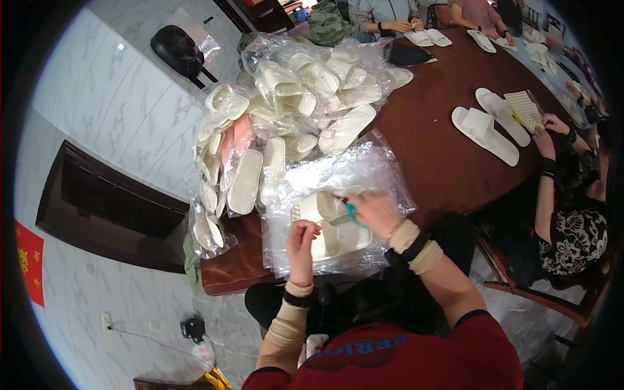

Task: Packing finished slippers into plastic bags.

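Two cream slide slippers lie side by side in front of me on a stack of clear plastic bags (318,175). The farther slipper (317,207) has its strap toward me, and the nearer slipper (351,237) is partly behind my left hand. My left hand (302,242) is closed at the nearer slipper's left end, fingertips pinched together; whatever is in them is too small to make out. Over the right end of the pair, my right hand (376,211) is closed on small scissors (351,211) with teal handles. Their dark blades point at the farther slipper's strap.
A heap of bagged cream slippers (305,84) covers the table's left side. On the brown table (429,130), another pair of slippers (487,130) lies at the right, near a co-worker's hands (549,136). Other people handle slippers at the far end. A black chair (177,52) stands beyond the heap.
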{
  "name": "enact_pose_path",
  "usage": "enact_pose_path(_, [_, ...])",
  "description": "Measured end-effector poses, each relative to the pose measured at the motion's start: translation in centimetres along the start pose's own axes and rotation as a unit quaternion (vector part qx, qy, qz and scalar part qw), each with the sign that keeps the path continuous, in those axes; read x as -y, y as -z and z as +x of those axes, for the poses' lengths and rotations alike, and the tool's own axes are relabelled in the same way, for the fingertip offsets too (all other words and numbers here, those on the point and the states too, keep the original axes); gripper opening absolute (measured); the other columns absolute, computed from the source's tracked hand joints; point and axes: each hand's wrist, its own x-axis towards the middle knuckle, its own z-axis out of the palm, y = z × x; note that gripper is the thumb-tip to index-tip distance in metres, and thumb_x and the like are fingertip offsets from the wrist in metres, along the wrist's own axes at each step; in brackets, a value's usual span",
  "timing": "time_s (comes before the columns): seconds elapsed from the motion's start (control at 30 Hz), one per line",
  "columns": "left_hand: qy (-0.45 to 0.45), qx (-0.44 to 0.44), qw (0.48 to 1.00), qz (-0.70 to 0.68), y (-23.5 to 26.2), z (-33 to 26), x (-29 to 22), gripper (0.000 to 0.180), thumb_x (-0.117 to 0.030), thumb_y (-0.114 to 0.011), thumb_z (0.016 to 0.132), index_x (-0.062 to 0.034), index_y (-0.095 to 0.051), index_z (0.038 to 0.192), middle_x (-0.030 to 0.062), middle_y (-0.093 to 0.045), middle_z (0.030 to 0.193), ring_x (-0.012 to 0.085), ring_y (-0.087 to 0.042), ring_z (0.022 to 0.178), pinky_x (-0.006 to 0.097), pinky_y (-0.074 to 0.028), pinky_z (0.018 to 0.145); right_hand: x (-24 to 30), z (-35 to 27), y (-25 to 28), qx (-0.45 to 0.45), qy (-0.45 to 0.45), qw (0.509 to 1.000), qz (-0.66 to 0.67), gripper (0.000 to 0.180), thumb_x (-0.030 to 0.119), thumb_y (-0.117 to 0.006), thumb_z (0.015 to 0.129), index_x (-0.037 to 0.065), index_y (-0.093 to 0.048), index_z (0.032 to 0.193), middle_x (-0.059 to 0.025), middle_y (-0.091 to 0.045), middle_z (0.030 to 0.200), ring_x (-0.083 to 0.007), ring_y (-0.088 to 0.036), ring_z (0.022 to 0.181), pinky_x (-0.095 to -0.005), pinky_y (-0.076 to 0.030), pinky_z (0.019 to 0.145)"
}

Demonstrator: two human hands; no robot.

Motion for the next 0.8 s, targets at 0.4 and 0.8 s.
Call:
enact_pose_path(0.4, [-0.117,-0.32,0.935,-0.099,25.3,-13.2,-7.7,0.009,-0.013,-0.057,0.108,-0.0057,-0.061,0.106,0.0039,-0.062,0.098,0.0125,-0.059,0.089,0.028,-0.05,0.082,-5.8,-0.6,3.0,-0.021,-0.125,0.981,-0.148,0.018,0.014,-0.067,0.089,0.004,-0.067,0.105,-0.0174,-0.067,0.11,-0.0369,-0.065,0.107,-0.0474,-0.055,0.087])
enact_pose_path(0.8, [-0.003,-0.377,0.771,0.513,30.2,-20.1,2.1,0.048,0.005,-0.068,0.088,-0.0029,-0.059,0.135,0.019,-0.053,0.145,0.0355,-0.051,0.134,0.043,-0.042,0.111,11.6,0.3,-5.3,0.171,-0.277,0.754,0.57,0.031,0.014,-0.068,0.097,0.002,-0.052,0.121,-0.0157,-0.067,0.097,-0.0188,-0.064,0.047,-0.0298,-0.048,0.038])
